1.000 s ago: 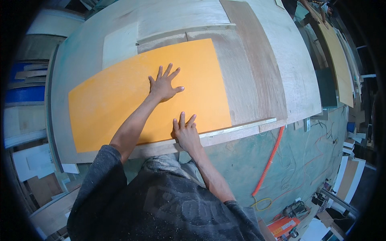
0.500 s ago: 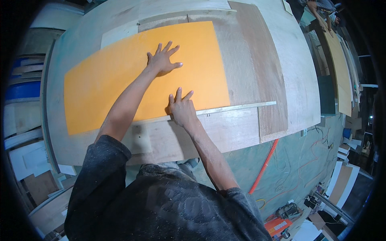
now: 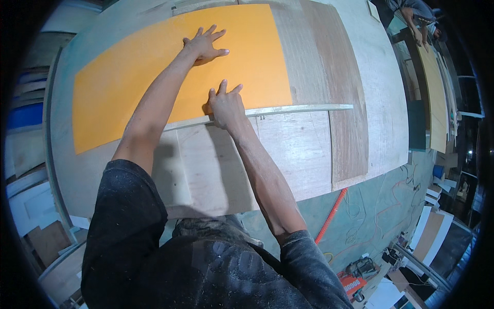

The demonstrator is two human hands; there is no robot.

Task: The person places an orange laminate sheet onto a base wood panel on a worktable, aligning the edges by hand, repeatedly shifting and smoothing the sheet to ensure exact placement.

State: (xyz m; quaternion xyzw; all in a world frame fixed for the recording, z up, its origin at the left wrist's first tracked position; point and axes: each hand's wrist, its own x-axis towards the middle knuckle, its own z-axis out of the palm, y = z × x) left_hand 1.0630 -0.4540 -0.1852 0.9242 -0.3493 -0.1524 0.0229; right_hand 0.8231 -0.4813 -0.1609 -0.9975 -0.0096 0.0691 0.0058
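Note:
A large orange sheet (image 3: 154, 72) lies flat on the wooden worktable. My left hand (image 3: 203, 47) rests on its far middle part, palm down with fingers spread. Along the sheet's near edge runs a long, thin pale strip (image 3: 303, 108), whose right end extends past the sheet. My right hand (image 3: 227, 107) lies across this strip at the near edge, its fingers stretched out onto the orange surface. The right thumb is mostly hidden, so I cannot tell if it presses the strip.
Pale and brown boards (image 3: 339, 103) cover the tabletop. A red-orange hose (image 3: 331, 216) hangs to the floor at the near right, beside loose cables. Another person (image 3: 417, 20) leans over a yellowish board (image 3: 435, 98) at the far right. Stacked panels (image 3: 31, 139) stand on the left.
The orange sheet and the strip have slid away from me across the table. Both hands have moved away with them, keeping about the same places on the sheet.

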